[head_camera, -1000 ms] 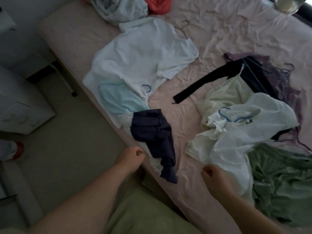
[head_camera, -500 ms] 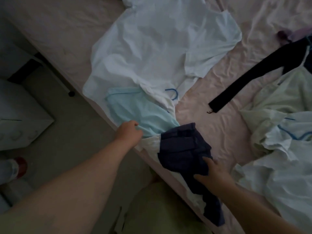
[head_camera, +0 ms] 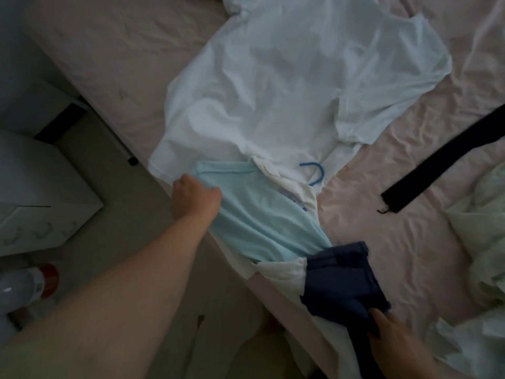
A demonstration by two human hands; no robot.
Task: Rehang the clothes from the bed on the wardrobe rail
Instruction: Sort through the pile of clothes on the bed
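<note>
The left hand point(head_camera: 195, 196) grips the blue top point(head_camera: 257, 217); the right hand point(head_camera: 393, 341) grips the navy garment point(head_camera: 338, 280). Lifting each by its hanger would likely avoid snagging the white shirt point(head_camera: 287, 91).

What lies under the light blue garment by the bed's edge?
Under the light blue garment a white garment shows at its edges, beside a blue hanger hook. Whether a hanger sits beneath is hidden.

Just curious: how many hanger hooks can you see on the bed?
1: a blue hanger hook poking from the white shirt mid-bed. Others may be hidden under clothes.
</note>
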